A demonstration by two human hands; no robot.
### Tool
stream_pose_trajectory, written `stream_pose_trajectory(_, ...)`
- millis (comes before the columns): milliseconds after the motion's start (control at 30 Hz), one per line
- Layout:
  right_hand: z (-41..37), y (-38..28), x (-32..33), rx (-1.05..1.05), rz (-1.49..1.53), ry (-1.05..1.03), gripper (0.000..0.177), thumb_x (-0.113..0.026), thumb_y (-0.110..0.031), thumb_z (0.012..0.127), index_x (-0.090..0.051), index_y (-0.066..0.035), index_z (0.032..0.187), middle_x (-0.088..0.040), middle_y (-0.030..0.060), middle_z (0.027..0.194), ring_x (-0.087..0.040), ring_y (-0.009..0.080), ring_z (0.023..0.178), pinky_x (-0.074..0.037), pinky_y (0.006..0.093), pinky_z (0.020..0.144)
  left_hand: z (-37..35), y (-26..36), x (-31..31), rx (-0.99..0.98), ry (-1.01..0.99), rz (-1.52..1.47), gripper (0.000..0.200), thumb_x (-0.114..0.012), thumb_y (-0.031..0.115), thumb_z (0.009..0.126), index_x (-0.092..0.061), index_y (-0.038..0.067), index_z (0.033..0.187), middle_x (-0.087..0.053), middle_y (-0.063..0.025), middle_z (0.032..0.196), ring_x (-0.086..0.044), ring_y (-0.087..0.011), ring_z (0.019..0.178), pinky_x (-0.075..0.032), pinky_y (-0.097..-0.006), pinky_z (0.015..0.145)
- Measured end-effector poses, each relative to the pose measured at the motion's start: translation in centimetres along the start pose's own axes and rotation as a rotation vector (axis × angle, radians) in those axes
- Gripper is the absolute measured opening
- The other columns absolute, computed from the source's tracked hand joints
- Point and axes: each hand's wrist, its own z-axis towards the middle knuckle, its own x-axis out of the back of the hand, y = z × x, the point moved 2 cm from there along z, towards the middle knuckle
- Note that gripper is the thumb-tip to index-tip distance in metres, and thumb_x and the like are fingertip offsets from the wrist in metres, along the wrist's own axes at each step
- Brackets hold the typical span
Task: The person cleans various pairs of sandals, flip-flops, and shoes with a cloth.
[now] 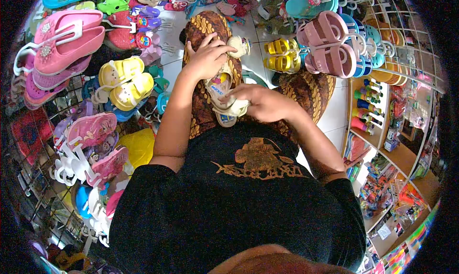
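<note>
A pair of small cream child's sandals lies across my thigh. The nearer sandal (221, 85) shows a printed insole with blue lettering, and a puffy cream strap (235, 107) sits at its lower end. My right hand (267, 102) is closed on this sandal by the strap, its fingertips partly hidden. Over the upper end rests my left hand (209, 58), palm down, fingers spread and mostly flat. Its fingertips reach a second cream puffy strap (238, 47); the rest of that sandal is hidden beneath the hand.
Patterned brown trousers (306, 95) cover my legs. At left, a wire rack (52, 190) holds pink shoes (69, 40) and yellow sandals (125, 83) on hangers. Mauve sandals (330, 44) and gold sandals (282, 54) hang at right. Shelves (406, 164) with small goods stand beyond.
</note>
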Motion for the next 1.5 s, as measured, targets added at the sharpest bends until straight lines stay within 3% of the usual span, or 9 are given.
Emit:
stream_pose_trajectory(167,-0.1,1.3,0.5,-0.352,0.454,0.251,0.032,-0.058,-0.002,0.088,-0.065,-0.002,0.119,-0.071,0.0104,0.109,-0.064,0.0174,0.099,-0.049,0.0348,0.091,1.0,-2.5,-0.2,-0.068,-0.07,-0.084,0.035,-0.047,0.03,0.097,-0.062,0.039,0.127,-0.052,0.0082,0.139,-0.024,-0.0223,0.147,-0.004,-0.0805,0.104)
stream_pose_trajectory(400,1.7,-3.0,-1.6,-0.066,-0.803,0.557,0.031,-0.064,-0.006,0.072,-0.062,-0.003,0.103,-0.068,0.0125,0.097,-0.063,0.0295,0.1,-0.048,0.0444,0.081,3.1,-6.2,-2.8,-0.194,-0.057,-0.101,0.034,-0.045,0.035,0.1,-0.058,0.042,0.131,-0.052,0.0107,0.14,-0.023,-0.0217,0.147,-0.009,-0.0786,0.105)
stream_pose_trajectory(600,4.2,-0.6,-4.1,-0.07,-0.861,0.663,0.023,-0.058,-0.01,0.079,-0.063,-0.003,0.1,-0.066,0.0094,0.104,-0.06,0.0281,0.097,-0.048,0.0447,0.079,3.2,-6.0,-2.6,-0.158,-0.061,-0.091,0.034,-0.044,0.031,0.099,-0.06,0.04,0.128,-0.054,0.0092,0.138,-0.023,-0.0208,0.147,-0.009,-0.0784,0.105)
stream_pose_trajectory(633,4.2,-0.5,-4.0,-0.14,-0.774,0.519,0.058,-0.073,-0.008,0.063,-0.06,-0.001,0.12,-0.063,0.013,0.122,-0.057,0.0305,0.11,-0.046,0.0422,0.089,2.8,-5.3,-1.9,-0.14,-0.053,-0.094,0.034,-0.044,0.03,0.099,-0.061,0.04,0.127,-0.054,0.0086,0.138,-0.024,-0.0208,0.147,-0.009,-0.0785,0.105)
stream_pose_trajectory(767,3.5,-1.0,-4.4,0.022,-0.76,0.416,0.048,-0.068,-0.008,0.07,-0.063,-0.001,0.117,-0.065,0.0126,0.119,-0.057,0.0305,0.111,-0.044,0.0421,0.092,2.2,-3.8,-1.2,-0.057,-0.026,-0.098,0.033,-0.044,0.027,0.097,-0.064,0.034,0.122,-0.054,0.0039,0.138,-0.026,-0.0211,0.146,-0.009,-0.0795,0.105)
stream_pose_trajectory(967,2.2,1.7,1.0,-0.269,0.232,0.385,0.03,-0.064,-0.016,0.083,-0.066,0.0,0.108,-0.07,0.0109,0.091,-0.066,0.023,0.085,-0.052,0.0352,0.078,2.1,-4.1,-1.3,-0.047,0.043,-0.109,0.032,-0.045,0.03,0.094,-0.067,0.029,0.118,-0.053,-0.0005,0.141,-0.028,-0.0217,0.145,-0.009,-0.0782,0.105)
stream_pose_trajectory(1067,2.6,6.0,3.1,-0.387,0.85,0.8,0.024,-0.06,-0.02,0.086,-0.067,-0.003,0.102,-0.067,0.0033,0.087,-0.062,0.0166,0.076,-0.051,0.031,0.074,1.7,-4.0,-0.6,-0.055,0.089,-0.156,0.03,-0.049,0.021,0.095,-0.066,0.015,0.12,-0.055,-0.01,0.137,-0.036,-0.0284,0.14,-0.027,-0.0432,0.116)
stream_pose_trajectory(1333,3.8,12.9,4.7,-0.477,0.759,0.732,0.036,-0.058,-0.03,0.088,-0.065,-0.004,0.112,-0.066,0.0091,0.102,-0.062,0.023,0.095,-0.049,0.0367,0.089,1.0,-3.6,0.3,-0.005,0.059,-0.114,0.03,-0.051,0.023,0.096,-0.064,0.018,0.123,-0.051,-0.0066,0.142,-0.032,-0.0237,0.143,-0.022,-0.0508,0.114)
stream_pose_trajectory(1500,2.7,7.1,5.1,-0.415,1.329,0.61,0.044,-0.057,-0.03,0.091,-0.057,-0.001,0.125,-0.067,0.015,0.114,-0.066,0.0305,0.102,-0.051,0.0457,0.097,-0.1,-3.1,1.3,0.001,0.09,-0.555,0.039,-0.052,0.025,0.098,-0.054,0.015,0.135,-0.056,-0.0084,0.131,-0.048,-0.0208,0.127,-0.03,-0.0356,0.111)
